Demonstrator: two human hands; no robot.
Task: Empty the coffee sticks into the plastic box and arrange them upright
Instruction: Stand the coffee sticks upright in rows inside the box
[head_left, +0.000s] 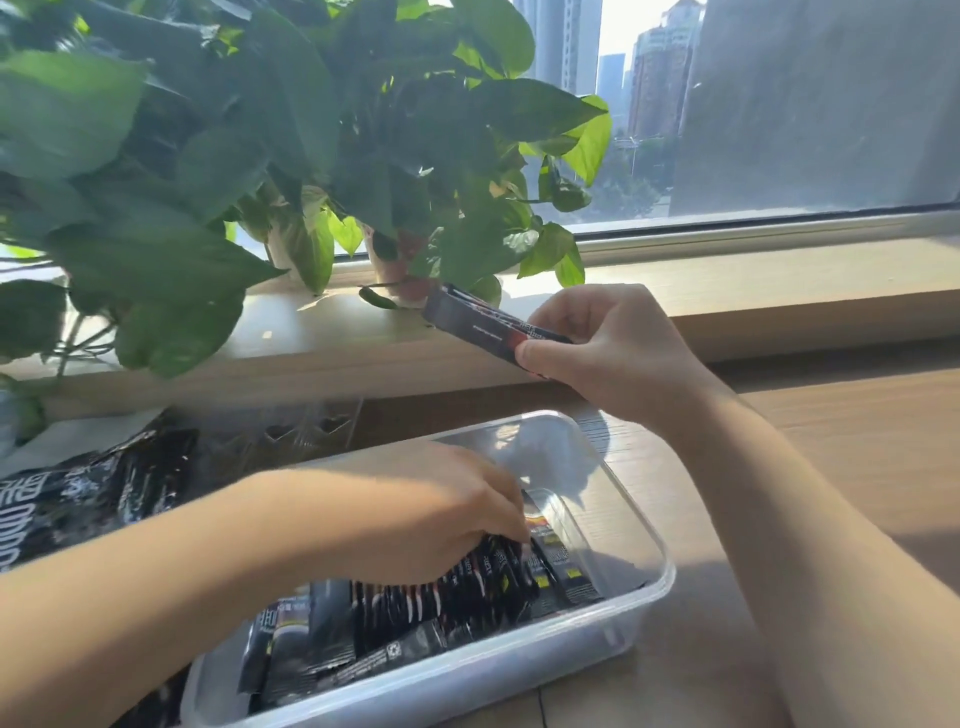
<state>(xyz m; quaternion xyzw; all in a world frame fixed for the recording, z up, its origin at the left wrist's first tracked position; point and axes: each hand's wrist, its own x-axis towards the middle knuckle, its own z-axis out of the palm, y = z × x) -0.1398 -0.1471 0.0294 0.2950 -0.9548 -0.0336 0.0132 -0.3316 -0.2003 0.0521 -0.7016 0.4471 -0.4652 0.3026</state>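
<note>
A clear plastic box sits on the wooden table in front of me. Inside it, several black coffee sticks stand in a leaning row, and a few more lie flat at the near left end. My left hand reaches into the box, its fingers pressed on the tops of the row. My right hand is raised above the far end of the box, pinching a small bundle of black coffee sticks that points left toward the plant.
A crumpled black coffee bag lies left of the box. A clear plastic lid or tray sits behind the box. A leafy potted plant stands on the windowsill. Bare table lies to the right.
</note>
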